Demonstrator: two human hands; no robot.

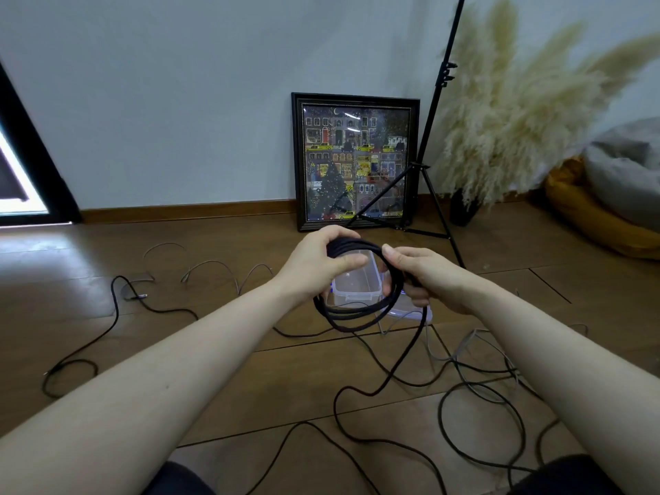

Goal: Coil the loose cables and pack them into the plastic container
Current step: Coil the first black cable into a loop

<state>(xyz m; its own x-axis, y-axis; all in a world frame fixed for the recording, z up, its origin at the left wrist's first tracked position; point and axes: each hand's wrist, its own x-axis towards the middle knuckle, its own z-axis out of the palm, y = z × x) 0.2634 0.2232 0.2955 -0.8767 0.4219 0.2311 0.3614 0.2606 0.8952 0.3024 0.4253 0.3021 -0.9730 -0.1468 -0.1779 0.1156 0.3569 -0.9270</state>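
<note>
The clear plastic container (357, 280) on the floor is partly hidden behind the left hand (318, 260), the right hand (425, 276) and the coiled black cable (353, 316) they hold. Its flat clear lid (410, 311) shows only a corner. The black light-stand pole (443, 76) and the cream pampas plumes (518, 112) run past the top edge.

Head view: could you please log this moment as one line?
left hand: grips black cable coil | right hand: pinches coil | plastic container: open, empty | floor: loose cables
</note>
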